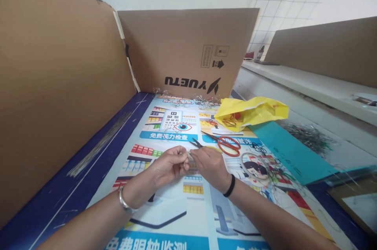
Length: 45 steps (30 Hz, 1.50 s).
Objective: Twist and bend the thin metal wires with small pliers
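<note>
My left hand (173, 165) is closed in a pinch over the printed sheet, a silver bangle on its wrist. Fingertips almost meeting it, my right hand (210, 165) is also closed, with a black band round the wrist. Between them shows a small thin wire piece (189, 155), mostly hidden by the fingers. Just beyond the right hand lie red-handled scissors (232, 146) and a dark-jawed tool with a yellow handle (196, 143), probably pliers, partly covered by that hand. A roll of clear tape or ring (255, 165) rests to the right.
Cardboard panels (176, 46) stand at the back and left. A bundle of straight wires (100, 144) lies at left. On the right are a yellow bag (256, 110), a teal sheet (291, 152), black loops (257, 148) and tangled wire (308, 138). Wire scraps (206, 102) line the back.
</note>
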### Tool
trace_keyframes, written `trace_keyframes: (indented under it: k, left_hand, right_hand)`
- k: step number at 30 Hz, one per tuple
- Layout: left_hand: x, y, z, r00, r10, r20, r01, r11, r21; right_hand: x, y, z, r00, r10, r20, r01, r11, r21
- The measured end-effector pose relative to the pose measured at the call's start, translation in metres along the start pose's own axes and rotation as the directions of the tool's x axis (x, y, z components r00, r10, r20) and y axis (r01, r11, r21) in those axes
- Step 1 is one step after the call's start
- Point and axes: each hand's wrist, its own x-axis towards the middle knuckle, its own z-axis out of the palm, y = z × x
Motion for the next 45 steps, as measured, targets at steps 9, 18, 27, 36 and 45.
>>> trace_keyframes:
  k: [9, 18, 27, 36, 45]
  left_hand:
    - [0.0, -0.004, 0.001, 1.0, 0.028, 0.013, -0.027, 0.999, -0.038]
    - [0.002, 0.017, -0.014, 0.991, 0.128, -0.045, -0.096, 0.896, 0.433]
    - [0.003, 0.022, -0.01, 0.957, 0.28, -0.081, -0.109, 0.599, 0.793]
    - [0.002, 0.021, -0.01, 0.962, 0.255, -0.094, -0.058, 0.532, 0.845]
    - [0.004, 0.031, -0.022, 0.936, 0.29, -0.201, -0.086, 0.74, 0.667]
  right_hand:
    - [0.002, 0.0, -0.001, 0.999, 0.037, -0.011, -0.037, 0.999, 0.028]
    - [0.0, 0.003, -0.001, 1.0, 0.013, 0.029, -0.014, 0.999, 0.045]
    - [-0.005, 0.005, 0.008, 0.983, 0.138, 0.125, -0.16, 0.969, 0.187]
    - [-0.005, 0.003, 0.009, 0.968, 0.128, 0.214, -0.172, 0.964, 0.203]
    - [0.008, 0.015, -0.013, 0.894, 0.322, 0.313, -0.232, 0.928, -0.29]
